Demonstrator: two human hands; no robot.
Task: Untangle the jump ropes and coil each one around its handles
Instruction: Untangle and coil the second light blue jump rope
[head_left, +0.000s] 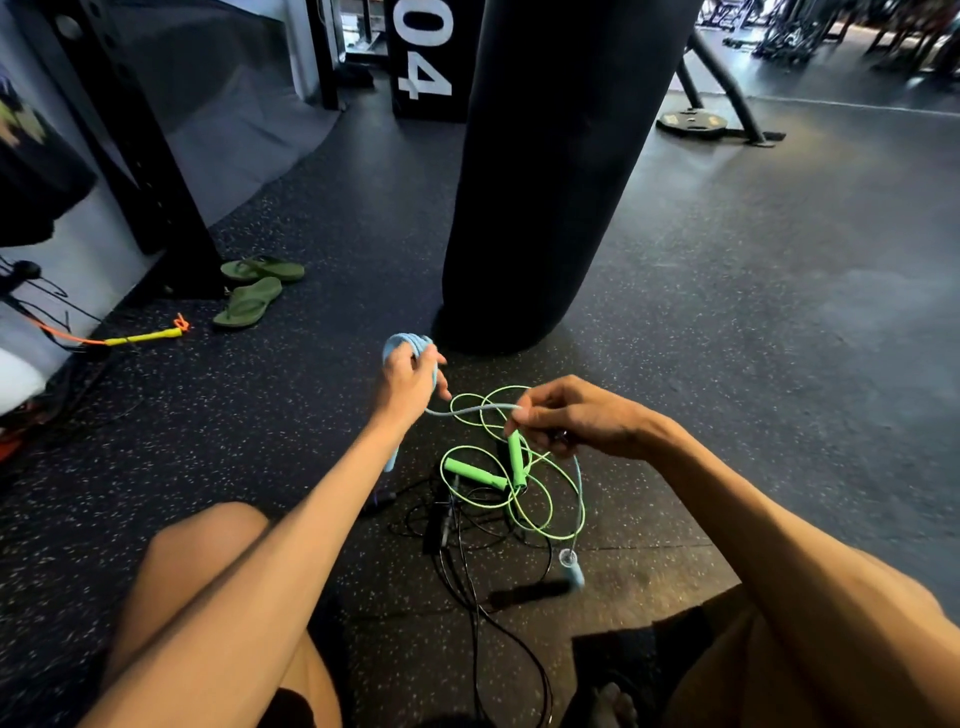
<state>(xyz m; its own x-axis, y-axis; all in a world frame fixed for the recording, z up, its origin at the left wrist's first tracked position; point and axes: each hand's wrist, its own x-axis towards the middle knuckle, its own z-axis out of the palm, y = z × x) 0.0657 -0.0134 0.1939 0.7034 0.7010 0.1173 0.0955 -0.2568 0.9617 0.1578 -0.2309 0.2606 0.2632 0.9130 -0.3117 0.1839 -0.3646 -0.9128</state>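
Blue rope (478, 410): centre of frame, thin, light and limp by the look of it. Its coils are gripped by the left hand (410, 376) and its cord is pinched by the right hand (576, 421). The free handle (571, 569), hanging below, is judged the firmest hold. Green rope (475, 473) and black ropes (457, 561) are tangled on the floor (208, 441) beneath.

One wide-angle camera is riding on the person's head, looking forward and down at close range onto the left hand (408, 382) and right hand (576, 415); the speckled floor (260, 415) is filling the frame, a punching bag (545, 182) is rising at 12 o'clock, edges seemingly bending.
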